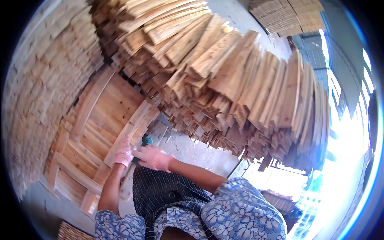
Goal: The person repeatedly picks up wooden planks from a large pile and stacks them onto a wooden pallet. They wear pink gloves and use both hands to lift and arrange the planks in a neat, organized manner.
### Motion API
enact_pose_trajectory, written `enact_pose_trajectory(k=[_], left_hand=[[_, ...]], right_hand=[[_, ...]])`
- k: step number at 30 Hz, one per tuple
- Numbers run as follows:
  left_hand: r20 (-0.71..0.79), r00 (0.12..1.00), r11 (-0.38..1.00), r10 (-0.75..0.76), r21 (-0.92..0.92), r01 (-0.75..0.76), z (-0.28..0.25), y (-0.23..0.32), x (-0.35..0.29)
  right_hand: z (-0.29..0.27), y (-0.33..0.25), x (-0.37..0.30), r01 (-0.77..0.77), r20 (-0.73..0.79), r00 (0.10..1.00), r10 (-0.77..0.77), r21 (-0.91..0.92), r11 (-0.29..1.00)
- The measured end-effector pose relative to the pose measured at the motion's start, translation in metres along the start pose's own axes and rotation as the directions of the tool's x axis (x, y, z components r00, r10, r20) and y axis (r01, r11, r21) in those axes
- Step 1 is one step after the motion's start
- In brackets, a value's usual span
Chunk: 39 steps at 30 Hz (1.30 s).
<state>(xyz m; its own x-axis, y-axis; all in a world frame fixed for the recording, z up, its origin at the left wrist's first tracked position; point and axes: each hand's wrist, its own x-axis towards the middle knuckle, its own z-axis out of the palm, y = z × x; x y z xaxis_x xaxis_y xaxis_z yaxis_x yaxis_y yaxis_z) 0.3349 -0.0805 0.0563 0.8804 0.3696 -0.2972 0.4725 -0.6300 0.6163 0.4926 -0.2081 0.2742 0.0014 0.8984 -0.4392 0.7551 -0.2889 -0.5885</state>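
My left hand (124, 153), in a pink glove, lies against the near edge of a wooden frame. Its fingers stretch along the edge plank (130, 127). My right hand (153, 157), also gloved in pink, is just beside it with the fingers curled. Above and below that hand shows a teal and dark green thing (148, 140); the hand covers most of it and I cannot tell its kind. The wooden frame (110, 105) has broad boards, with narrower crosspieces (78, 173) over them.
A tall pile of rough wooden slats (240, 76) fills the far side and right. Stacked wood (52, 76) forms a wall at the left. More bundled wood (286, 16) stands at the far right. Concrete floor (190, 150) shows between the frame and the pile. Bright light enters at the right.
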Motion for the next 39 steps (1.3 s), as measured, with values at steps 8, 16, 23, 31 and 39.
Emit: enact_pose_trajectory(k=[8, 16, 23, 31, 39], left_hand=[[0.008, 0.914, 0.852, 0.406, -0.364, -0.375, -0.126, 0.286, 0.022], [-0.134, 0.494, 0.36, 0.859, -0.527, -0.77, -0.222, 0.506, 0.022], [-0.1, 0.23, 0.167, 0.968, -0.429, -0.887, -0.256, 0.657, 0.012], [0.376, 0.236, 0.065, 0.896, 0.413, -0.908, -0.233, 0.825, -0.023], [0.063, 0.231, 0.142, 0.971, 0.624, -0.768, -0.125, 0.849, -0.001]], right_hand=[[-0.179, -0.068, -0.264, -0.454, -0.87, 0.488, 0.068, -0.187, 0.871], [-0.261, -0.056, -0.53, -0.954, -0.975, -0.22, -0.023, 0.211, 0.215], [-0.213, 0.069, -0.773, -0.634, -0.612, -0.612, 0.502, 0.758, 0.152], [-0.245, 0.024, -0.662, -0.661, -0.679, -0.454, 0.576, 0.691, 0.293], [-0.259, 0.02, -0.65, -0.289, -0.716, -0.397, 0.575, 0.692, 0.662]])
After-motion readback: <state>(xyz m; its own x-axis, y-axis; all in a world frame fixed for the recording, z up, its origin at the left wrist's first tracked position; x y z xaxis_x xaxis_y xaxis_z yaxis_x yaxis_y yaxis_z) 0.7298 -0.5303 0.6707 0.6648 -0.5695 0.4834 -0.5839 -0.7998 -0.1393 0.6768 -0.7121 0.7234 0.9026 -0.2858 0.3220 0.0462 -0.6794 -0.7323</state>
